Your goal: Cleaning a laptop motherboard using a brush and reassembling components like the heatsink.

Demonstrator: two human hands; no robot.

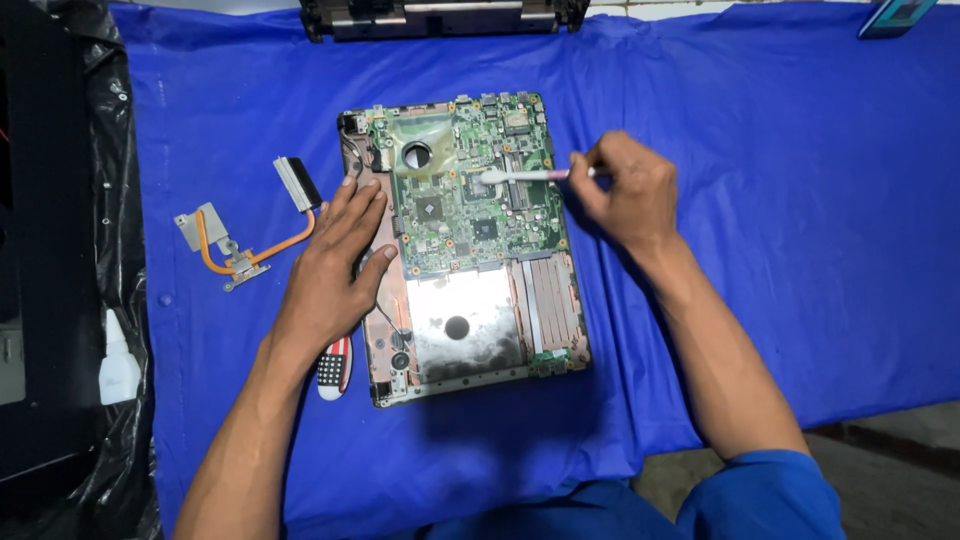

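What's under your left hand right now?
The left hand lies flat on the open laptop base's left edge, beside the green board. A small striped object pokes out below the wrist; whatever lies under the palm is hidden.

I see a copper pipe with grey metal ends (245,235), a small white squeeze bottle (118,362), crinkly black plastic (110,130), and a blue cloth (780,250).

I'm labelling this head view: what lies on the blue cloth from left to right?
White bottle → copper heat pipe → left hand → laptop board → toothbrush → right hand.
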